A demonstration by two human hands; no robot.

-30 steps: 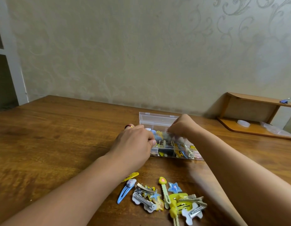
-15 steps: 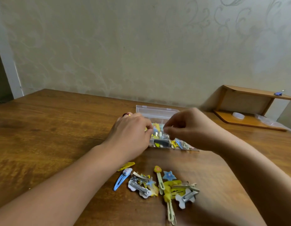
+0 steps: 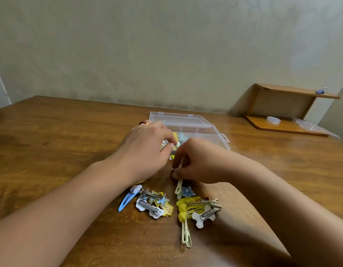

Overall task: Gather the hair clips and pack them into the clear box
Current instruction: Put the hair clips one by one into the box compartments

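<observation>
Left hand [image 3: 145, 151] at frame centre pinches a small clip at the near edge of the open box [image 3: 197, 130]. Right hand [image 3: 197, 162] pinches the top of a pale clip [image 3: 179, 186] on the surface [image 3: 51, 143]; loose clips [image 3: 166, 205] lie lower centre.

tabletop [image 3: 51, 143]: brown wood, glossy grain
wall [image 3: 166, 45]: pale, faint swirl pattern
shelf [image 3: 286, 110]: small wooden, at far right on the tabletop
on shelf: small blue item [image 3: 319, 91] on top; white round item [image 3: 273, 119] below
</observation>
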